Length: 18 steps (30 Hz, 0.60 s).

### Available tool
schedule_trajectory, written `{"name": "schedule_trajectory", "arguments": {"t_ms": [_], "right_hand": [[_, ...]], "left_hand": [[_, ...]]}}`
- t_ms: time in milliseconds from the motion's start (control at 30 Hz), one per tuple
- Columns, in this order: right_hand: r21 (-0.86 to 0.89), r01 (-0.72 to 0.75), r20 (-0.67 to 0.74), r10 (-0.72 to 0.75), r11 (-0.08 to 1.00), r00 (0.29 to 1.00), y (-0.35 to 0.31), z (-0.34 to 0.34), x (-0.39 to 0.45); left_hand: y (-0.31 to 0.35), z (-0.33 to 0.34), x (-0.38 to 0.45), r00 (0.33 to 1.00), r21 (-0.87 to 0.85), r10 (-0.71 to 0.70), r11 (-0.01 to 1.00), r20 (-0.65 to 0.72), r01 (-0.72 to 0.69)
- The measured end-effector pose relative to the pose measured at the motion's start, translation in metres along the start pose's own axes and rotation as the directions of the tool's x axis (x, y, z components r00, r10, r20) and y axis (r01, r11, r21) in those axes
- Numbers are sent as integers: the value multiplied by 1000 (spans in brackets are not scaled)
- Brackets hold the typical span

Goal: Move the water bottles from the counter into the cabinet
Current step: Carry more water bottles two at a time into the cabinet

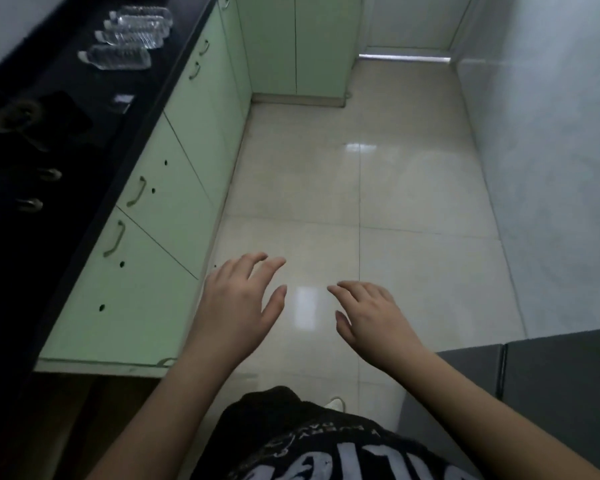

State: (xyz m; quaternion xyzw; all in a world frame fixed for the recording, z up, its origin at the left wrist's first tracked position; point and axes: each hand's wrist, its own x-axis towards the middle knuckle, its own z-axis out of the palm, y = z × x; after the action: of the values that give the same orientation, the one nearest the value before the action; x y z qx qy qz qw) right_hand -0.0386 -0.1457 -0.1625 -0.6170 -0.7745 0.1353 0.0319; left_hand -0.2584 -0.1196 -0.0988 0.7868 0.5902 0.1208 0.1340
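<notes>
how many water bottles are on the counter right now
4, all lying on their sides in a row at the far end of the black counter: nearest bottle, second bottle, third bottle, farthest bottle. They overlap, so another could be hidden behind.

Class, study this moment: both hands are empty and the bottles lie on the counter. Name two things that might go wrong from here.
1. The water bottles lie on their sides near the edge of the black counter; a nudge might roll one off.
2. The cabinet doors are all closed. With the left hand and right hand both full, opening one would be awkward.
</notes>
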Motion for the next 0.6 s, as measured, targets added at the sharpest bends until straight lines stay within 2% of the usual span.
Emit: {"name": "schedule_trajectory", "arguments": {"t_ms": [100,267,433,600], "right_hand": [[29,-17,-61,19,999,998,13,-12,42],[-7,-43,-68,43,999,997,46,-35,115],[-33,-102,-93,98,994,991,92,-59,202],[-29,-103,-60,102,994,993,99,-70,289]], "left_hand": [[4,-3,55,999,18,11,1000,-52,-10],[0,4,146,998,26,55,998,-39,-54],[-29,11,238,998,2,34,999,-59,-34],[-67,-7,328,998,-1,10,1000,-69,-10]]}}
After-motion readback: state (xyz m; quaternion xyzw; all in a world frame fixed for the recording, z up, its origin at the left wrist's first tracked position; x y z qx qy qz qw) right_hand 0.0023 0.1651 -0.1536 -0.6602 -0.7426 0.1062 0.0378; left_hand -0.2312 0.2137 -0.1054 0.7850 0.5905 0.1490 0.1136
